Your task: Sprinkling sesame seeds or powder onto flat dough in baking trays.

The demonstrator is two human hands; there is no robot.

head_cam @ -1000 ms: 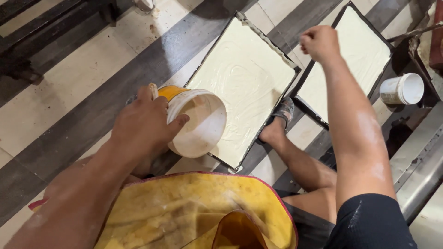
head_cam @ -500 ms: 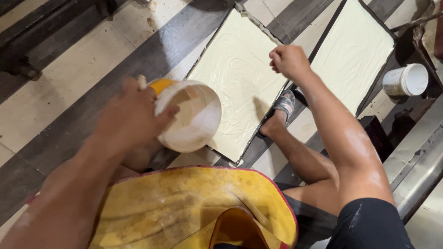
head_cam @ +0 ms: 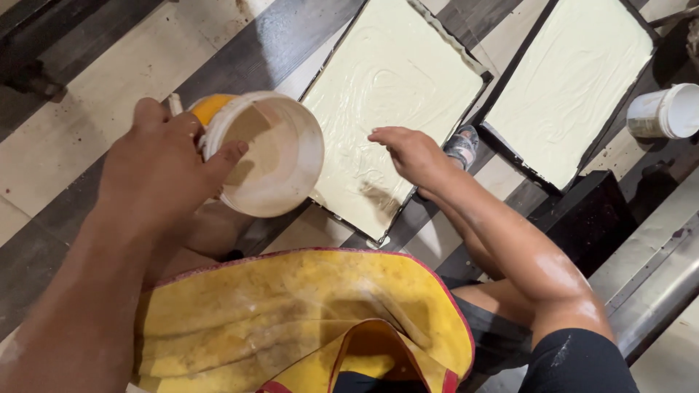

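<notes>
My left hand [head_cam: 162, 169] grips a white plastic bucket [head_cam: 271, 154] by its rim, thumb over the edge; the bucket is tilted on its side with its smeared inside showing. It hovers beside the near-left edge of a dark tray [head_cam: 444, 44] filled with smooth cream-coloured liquid [head_cam: 393, 94]. My right hand [head_cam: 409, 151] is open, fingers spread flat, held just above the near part of that liquid. A second dark tray [head_cam: 510, 142] of the same cream liquid lies to the right.
A small white cup [head_cam: 666, 111] stands at the right edge. My sandalled foot [head_cam: 461, 147] rests between the two trays. A yellow apron [head_cam: 306, 320] covers my lap. The floor has dark and pale stripes; a metal rail [head_cam: 655, 291] runs at lower right.
My right hand has come back from the far tray, down and left, to the near tray's surface. The bucket stays tilted in my left hand.
</notes>
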